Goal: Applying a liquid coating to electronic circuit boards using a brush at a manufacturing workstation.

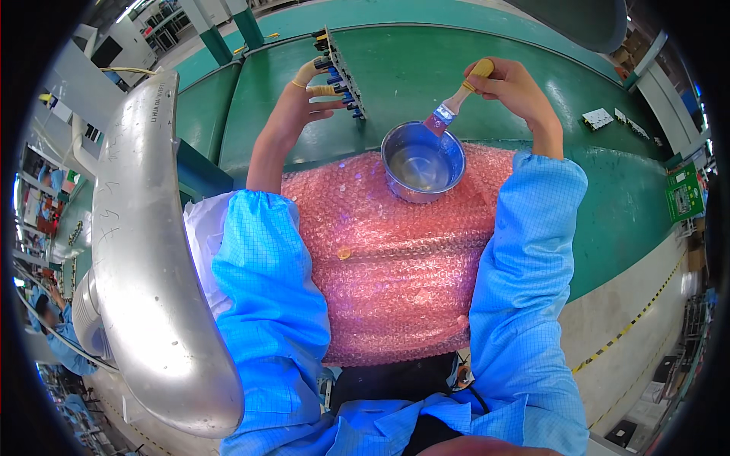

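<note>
My left hand (pixel 290 110), with pale yellow covers on some fingers, grips a circuit board (pixel 347 76) at its left side. The board stands on edge above the green table, and blue and black components stick out from its face. A small paintbrush (pixel 455 102) is held by its handle in my right hand (pixel 511 87), which also shows yellow at a fingertip. The brush tilts down to the left, its bristles at the far rim of a round metal bowl (pixel 395 182). Clear-looking liquid lies in the bowl, which rests on pink bubble wrap (pixel 380 281).
A large silver fume hood or lamp housing (pixel 144 228) rises close on my left. On the green table (pixel 608 197), small boards (pixel 598 119) lie at the far right, and a green circuit board (pixel 685 193) is by the right edge. A dark rounded object (pixel 578 19) overhangs the back.
</note>
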Action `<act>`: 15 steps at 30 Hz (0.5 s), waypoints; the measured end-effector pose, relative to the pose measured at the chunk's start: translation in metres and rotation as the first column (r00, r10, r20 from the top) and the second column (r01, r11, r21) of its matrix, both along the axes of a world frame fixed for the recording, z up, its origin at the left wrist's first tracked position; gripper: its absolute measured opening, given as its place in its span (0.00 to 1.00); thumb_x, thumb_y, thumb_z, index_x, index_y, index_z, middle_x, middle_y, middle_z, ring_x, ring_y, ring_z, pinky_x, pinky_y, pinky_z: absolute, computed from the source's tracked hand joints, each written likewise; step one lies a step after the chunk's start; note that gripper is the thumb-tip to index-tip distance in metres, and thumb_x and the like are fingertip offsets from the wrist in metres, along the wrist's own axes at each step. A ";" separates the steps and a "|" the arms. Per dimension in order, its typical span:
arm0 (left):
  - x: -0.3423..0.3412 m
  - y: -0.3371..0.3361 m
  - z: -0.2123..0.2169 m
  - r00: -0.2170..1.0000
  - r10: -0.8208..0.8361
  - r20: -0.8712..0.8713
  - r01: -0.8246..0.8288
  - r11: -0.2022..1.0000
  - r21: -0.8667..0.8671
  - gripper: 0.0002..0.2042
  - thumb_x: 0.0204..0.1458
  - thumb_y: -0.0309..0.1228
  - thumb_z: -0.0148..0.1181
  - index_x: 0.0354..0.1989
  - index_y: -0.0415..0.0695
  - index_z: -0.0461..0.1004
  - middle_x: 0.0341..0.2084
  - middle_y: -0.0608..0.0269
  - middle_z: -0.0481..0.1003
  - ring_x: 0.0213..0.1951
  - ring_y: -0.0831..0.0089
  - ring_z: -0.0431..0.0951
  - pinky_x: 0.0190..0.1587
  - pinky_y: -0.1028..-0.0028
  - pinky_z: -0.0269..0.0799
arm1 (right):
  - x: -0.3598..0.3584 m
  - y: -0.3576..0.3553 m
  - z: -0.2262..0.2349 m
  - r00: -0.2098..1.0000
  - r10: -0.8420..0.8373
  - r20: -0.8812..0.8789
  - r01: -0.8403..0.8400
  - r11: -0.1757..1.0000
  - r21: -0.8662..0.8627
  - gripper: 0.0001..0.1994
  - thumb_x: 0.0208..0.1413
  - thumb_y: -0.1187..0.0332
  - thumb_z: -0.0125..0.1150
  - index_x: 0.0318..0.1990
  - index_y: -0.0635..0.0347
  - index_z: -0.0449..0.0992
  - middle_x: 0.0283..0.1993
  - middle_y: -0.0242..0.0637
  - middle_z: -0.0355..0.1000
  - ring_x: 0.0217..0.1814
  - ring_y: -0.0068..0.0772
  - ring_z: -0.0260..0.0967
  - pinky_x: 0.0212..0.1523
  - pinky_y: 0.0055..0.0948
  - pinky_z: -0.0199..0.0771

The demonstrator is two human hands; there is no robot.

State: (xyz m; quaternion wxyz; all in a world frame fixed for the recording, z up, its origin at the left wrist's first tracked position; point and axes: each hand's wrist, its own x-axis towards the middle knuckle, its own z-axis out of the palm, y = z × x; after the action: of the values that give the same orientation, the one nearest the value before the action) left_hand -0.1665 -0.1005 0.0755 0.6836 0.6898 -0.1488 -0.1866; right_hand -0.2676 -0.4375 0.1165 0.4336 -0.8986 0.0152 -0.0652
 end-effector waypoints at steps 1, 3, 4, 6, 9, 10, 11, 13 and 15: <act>0.000 -0.002 -0.002 1.000 -0.014 0.011 0.014 1.000 -0.009 0.33 0.53 0.61 0.50 0.61 0.51 0.63 0.44 0.59 0.75 0.47 0.61 0.79 0.47 0.71 0.68 | -0.001 -0.003 0.000 1.000 -0.003 0.000 0.003 1.000 -0.002 0.11 0.59 0.65 0.61 0.45 0.60 0.79 0.42 0.31 0.76 0.42 0.20 0.71 0.44 0.21 0.73; 0.000 -0.005 -0.002 0.999 -0.027 0.023 0.027 0.999 -0.017 0.33 0.53 0.61 0.50 0.61 0.51 0.63 0.45 0.59 0.75 0.47 0.62 0.79 0.47 0.71 0.68 | -0.002 -0.006 0.000 0.998 -0.028 0.056 0.028 1.000 -0.005 0.11 0.59 0.64 0.62 0.46 0.60 0.79 0.41 0.30 0.76 0.41 0.20 0.71 0.43 0.21 0.72; -0.001 -0.006 -0.001 1.000 -0.019 0.007 0.019 1.000 -0.020 0.28 0.57 0.57 0.46 0.61 0.54 0.64 0.43 0.60 0.75 0.45 0.65 0.79 0.46 0.73 0.69 | -0.003 -0.006 0.001 0.998 -0.027 0.056 0.027 1.000 -0.005 0.11 0.59 0.64 0.62 0.46 0.60 0.79 0.41 0.30 0.76 0.41 0.20 0.71 0.43 0.21 0.72; -0.003 -0.007 -0.001 1.000 -0.009 -0.010 0.008 1.000 -0.023 0.23 0.61 0.53 0.43 0.60 0.56 0.65 0.41 0.61 0.75 0.43 0.69 0.79 0.46 0.75 0.71 | -0.007 -0.006 0.004 0.997 -0.025 0.077 0.024 1.000 0.019 0.12 0.59 0.65 0.61 0.47 0.60 0.79 0.41 0.30 0.76 0.40 0.20 0.70 0.44 0.21 0.72; -0.004 -0.007 -0.002 0.999 -0.026 0.020 0.027 0.999 -0.023 0.24 0.61 0.54 0.44 0.61 0.56 0.64 0.41 0.61 0.74 0.44 0.69 0.79 0.46 0.74 0.70 | -0.012 -0.004 0.009 0.992 0.000 0.127 -0.013 0.995 0.101 0.11 0.59 0.65 0.61 0.46 0.60 0.79 0.42 0.30 0.76 0.41 0.20 0.70 0.45 0.21 0.73; -0.005 -0.008 -0.002 1.000 -0.025 0.017 0.025 0.999 -0.024 0.25 0.60 0.54 0.44 0.62 0.56 0.64 0.41 0.61 0.74 0.44 0.69 0.79 0.47 0.73 0.70 | -0.014 -0.003 0.012 0.992 0.000 0.128 -0.013 0.995 0.100 0.11 0.59 0.65 0.61 0.46 0.60 0.79 0.42 0.30 0.76 0.41 0.20 0.70 0.45 0.21 0.73; -0.005 -0.009 -0.002 1.000 -0.024 0.014 0.024 0.999 -0.024 0.26 0.60 0.55 0.45 0.62 0.57 0.64 0.40 0.61 0.74 0.44 0.69 0.79 0.47 0.73 0.70 | -0.017 -0.001 0.015 0.993 0.010 0.114 -0.026 0.989 0.144 0.11 0.59 0.64 0.62 0.46 0.60 0.79 0.41 0.30 0.75 0.41 0.20 0.70 0.45 0.21 0.73; -0.004 -0.009 -0.004 0.999 -0.028 0.018 0.029 0.999 -0.028 0.26 0.60 0.56 0.45 0.62 0.57 0.64 0.40 0.61 0.74 0.44 0.69 0.79 0.47 0.72 0.70 | -0.020 0.003 0.016 0.995 0.019 0.097 -0.037 0.982 0.188 0.11 0.59 0.64 0.62 0.46 0.60 0.79 0.41 0.30 0.75 0.42 0.20 0.70 0.46 0.21 0.73; -0.004 -0.009 -0.005 0.999 -0.033 0.024 0.034 0.999 -0.031 0.27 0.59 0.56 0.45 0.62 0.57 0.64 0.40 0.61 0.74 0.44 0.69 0.79 0.47 0.72 0.70 | -0.020 0.008 0.016 0.988 0.073 0.139 -0.108 0.959 0.263 0.12 0.59 0.64 0.62 0.46 0.60 0.78 0.40 0.30 0.74 0.42 0.21 0.70 0.46 0.21 0.72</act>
State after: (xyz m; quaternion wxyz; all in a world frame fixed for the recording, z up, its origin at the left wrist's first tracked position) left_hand -0.1706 -0.1096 0.0709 0.6893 0.6784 -0.1712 -0.1878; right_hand -0.2880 -0.4294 0.1321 0.5543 -0.8250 -0.0449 -0.1003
